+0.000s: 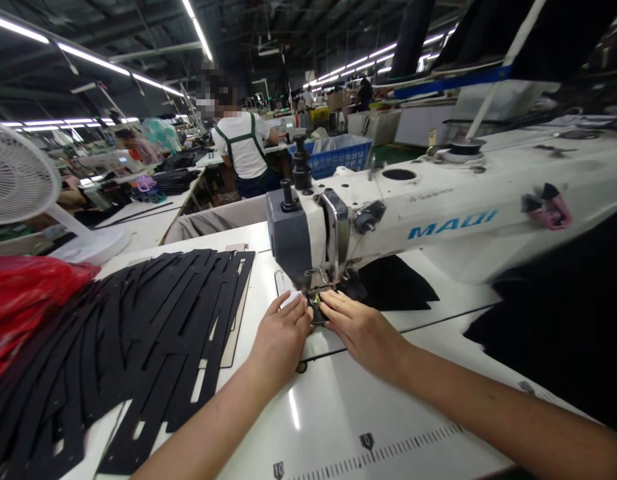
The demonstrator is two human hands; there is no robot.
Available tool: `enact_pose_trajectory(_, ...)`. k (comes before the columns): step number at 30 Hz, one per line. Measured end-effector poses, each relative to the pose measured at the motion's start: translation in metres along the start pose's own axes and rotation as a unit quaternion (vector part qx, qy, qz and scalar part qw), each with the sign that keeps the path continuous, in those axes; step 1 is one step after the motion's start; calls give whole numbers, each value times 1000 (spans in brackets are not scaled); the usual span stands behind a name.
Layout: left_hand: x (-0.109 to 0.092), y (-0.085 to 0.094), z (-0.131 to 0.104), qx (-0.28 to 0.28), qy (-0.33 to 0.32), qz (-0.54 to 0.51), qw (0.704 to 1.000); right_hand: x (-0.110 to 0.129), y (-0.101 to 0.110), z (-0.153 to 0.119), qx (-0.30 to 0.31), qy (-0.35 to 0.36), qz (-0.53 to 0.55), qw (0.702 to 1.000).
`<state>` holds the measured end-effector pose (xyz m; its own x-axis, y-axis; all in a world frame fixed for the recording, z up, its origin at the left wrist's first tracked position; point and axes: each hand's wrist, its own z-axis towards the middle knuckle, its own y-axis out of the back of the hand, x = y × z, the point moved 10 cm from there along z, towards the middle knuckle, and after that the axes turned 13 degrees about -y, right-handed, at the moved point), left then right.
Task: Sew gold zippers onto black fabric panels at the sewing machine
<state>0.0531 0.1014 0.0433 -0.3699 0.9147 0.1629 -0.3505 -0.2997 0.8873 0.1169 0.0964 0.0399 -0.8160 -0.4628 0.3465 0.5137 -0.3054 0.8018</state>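
Observation:
The white sewing machine (455, 220) with blue MAQI lettering stands in front of me, its needle end (333, 267) just beyond my fingertips. My left hand (283, 333) lies left of the needle area, fingers resting flat at a small white piece (291, 300) and the edge of a dark piece of cloth (319, 316). From the other side my right hand (363, 327) reaches in, fingers stretched out over that same cloth. Both hands are open. What lies under the fingers is hidden. More black fabric (395, 283) lies behind the needle, under the machine arm.
Cut black strips (153, 333) spread over the table's left side, next to red plastic (28, 300) and a white fan (23, 177). Dark cloth (563, 313) lies at right. A ruler scale (388, 452) marks the front edge. Beyond are a blue basket (341, 159) and a seated person (245, 147).

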Motion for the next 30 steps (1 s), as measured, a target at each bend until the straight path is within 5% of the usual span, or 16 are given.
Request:
enact_pose_trajectory(7, 10, -9, 1, 18, 35, 9, 999, -9, -5, 11, 26, -18, 13, 999)
enact_pose_trajectory(30, 20, -7, 0, 1, 84, 0, 996, 0, 8, 16, -34, 6, -6, 999)
